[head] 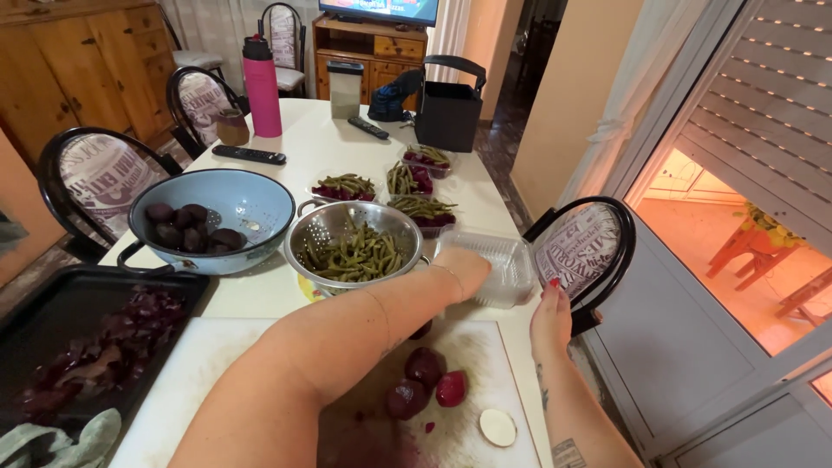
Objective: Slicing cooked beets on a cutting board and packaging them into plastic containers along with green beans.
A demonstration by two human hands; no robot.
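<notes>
Hands: left hand [468, 264] reaches across to a clear plastic container [501, 267] at the counter's right edge, fingers inside or behind it, so how far the grip is closed cannot be told. Right hand [549, 314] rests at the same edge just beside the container, fingers together, grip hidden from here; whether it touches the plastic is unclear.

Cutting board [472, 347], white and stained red, at the near edge, bearing peeled beet pieces [425, 381] and one pale round slice [497, 426].

Metal colander [322, 227] of green beans [357, 256], mid-counter, just left of the container.

Blue colander [251, 204] holding whole dark beets [186, 225], toward the left edge.

Black tray [52, 303] of beet peelings, near-left corner.

Four filled containers [407, 186] of beans and beet, behind the metal colander.
</notes>
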